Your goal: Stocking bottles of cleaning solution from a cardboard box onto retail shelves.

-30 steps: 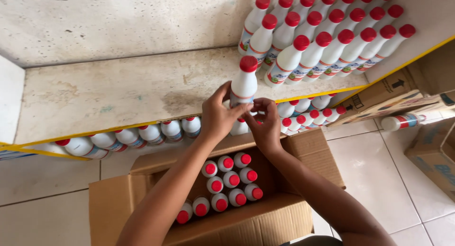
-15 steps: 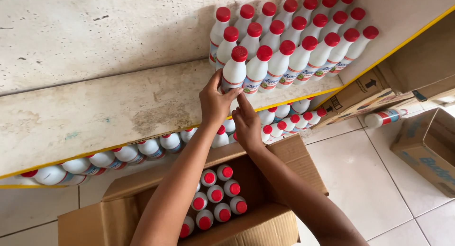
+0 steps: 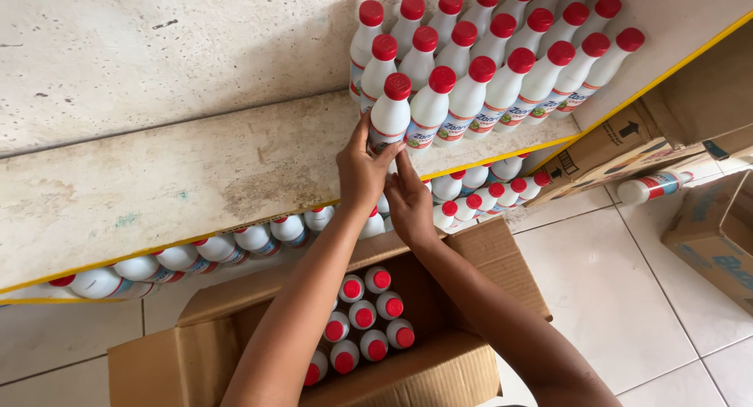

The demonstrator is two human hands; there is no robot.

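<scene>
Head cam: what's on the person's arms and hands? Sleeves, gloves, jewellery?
Nothing worn that shows. The left hand and right hand are bare, without gloves, rings or watch. Both forearms are bare to the frame's bottom edge; no sleeve is in view.

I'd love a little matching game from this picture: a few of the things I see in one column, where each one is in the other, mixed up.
Things:
1. bottle in both hands
2. open cardboard box
3. lone bottle lying on its side
4. row of bottles on the lower shelf

Places:
A. on the tiled floor at the right, beside flattened cardboard
B. under the pale stone shelf's yellow edge
C. at the front left of the bottle group on the upper shelf
D. on the floor below the arms, red caps showing inside

Pairs: 1-C, 2-D, 3-A, 4-B
</scene>
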